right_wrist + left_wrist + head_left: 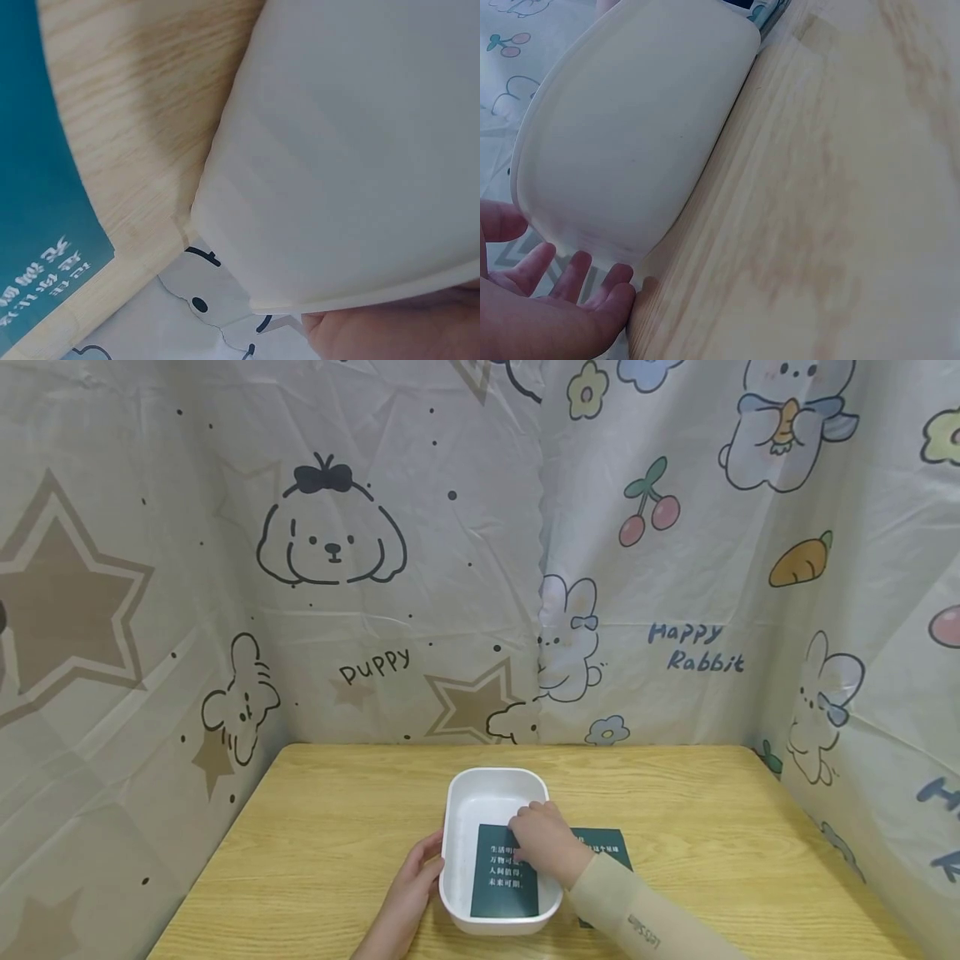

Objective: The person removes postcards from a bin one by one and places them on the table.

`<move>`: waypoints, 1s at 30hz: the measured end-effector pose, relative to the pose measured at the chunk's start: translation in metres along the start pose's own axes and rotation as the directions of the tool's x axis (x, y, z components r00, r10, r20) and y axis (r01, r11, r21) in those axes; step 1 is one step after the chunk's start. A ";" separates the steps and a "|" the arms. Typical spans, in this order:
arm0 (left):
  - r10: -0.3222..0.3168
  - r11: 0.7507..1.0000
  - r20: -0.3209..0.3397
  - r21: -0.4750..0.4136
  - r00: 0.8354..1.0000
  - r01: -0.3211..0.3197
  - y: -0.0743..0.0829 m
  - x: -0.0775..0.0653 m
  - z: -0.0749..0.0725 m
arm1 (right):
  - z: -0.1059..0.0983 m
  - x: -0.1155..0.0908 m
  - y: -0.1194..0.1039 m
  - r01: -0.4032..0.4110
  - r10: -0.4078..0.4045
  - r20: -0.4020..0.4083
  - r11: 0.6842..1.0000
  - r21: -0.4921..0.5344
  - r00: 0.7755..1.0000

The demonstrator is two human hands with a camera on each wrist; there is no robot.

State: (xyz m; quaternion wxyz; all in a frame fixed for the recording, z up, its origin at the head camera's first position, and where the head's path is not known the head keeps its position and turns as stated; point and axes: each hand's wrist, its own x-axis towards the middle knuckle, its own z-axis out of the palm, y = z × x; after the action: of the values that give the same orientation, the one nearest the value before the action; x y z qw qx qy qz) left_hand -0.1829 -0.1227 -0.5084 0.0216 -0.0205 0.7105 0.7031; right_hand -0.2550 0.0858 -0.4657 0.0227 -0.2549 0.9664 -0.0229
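A white plastic bin (462,797) stands on the table. Inside it lies a dark green card (504,893) with white printed characters. My right hand (551,843) reaches in over the right rim and pinches this card near its upper right part. Some of its fingers are hidden inside the bin in the right wrist view. Relaxed fingers of my left hand (412,885) touch the bin's left wall from outside, and the left wrist view shows their fingertips (577,262) against the wall. Another green card (611,843) lies right of the bin, partly behind my right forearm.
The yellow wooden table (337,810) extends to both sides of the bin. A cartoon-printed curtain (465,568) hangs behind the table and along its left and right sides.
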 end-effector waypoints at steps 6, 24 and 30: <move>-0.002 1.000 0.004 -0.008 1.000 0.002 0.001 -0.001 0.000 | 0.001 0.001 0.001 -0.002 0.002 -0.002 1.000 -0.009 1.000; 0.017 1.000 0.005 -0.013 1.000 -0.017 0.000 0.000 0.000 | 0.000 0.005 0.005 -0.011 0.012 -0.027 0.998 0.059 1.000; 0.020 1.000 0.011 -0.011 1.000 -0.020 0.001 -0.001 -0.001 | -0.004 0.005 0.007 -0.017 0.020 -0.025 0.991 0.135 0.999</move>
State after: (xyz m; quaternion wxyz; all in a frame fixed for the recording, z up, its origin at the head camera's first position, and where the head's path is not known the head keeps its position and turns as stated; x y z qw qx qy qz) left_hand -0.1819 -0.1232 -0.5072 0.0183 -0.0095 0.7067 0.7072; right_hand -0.2626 0.0897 -0.4619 0.0273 -0.2436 0.9652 -0.0913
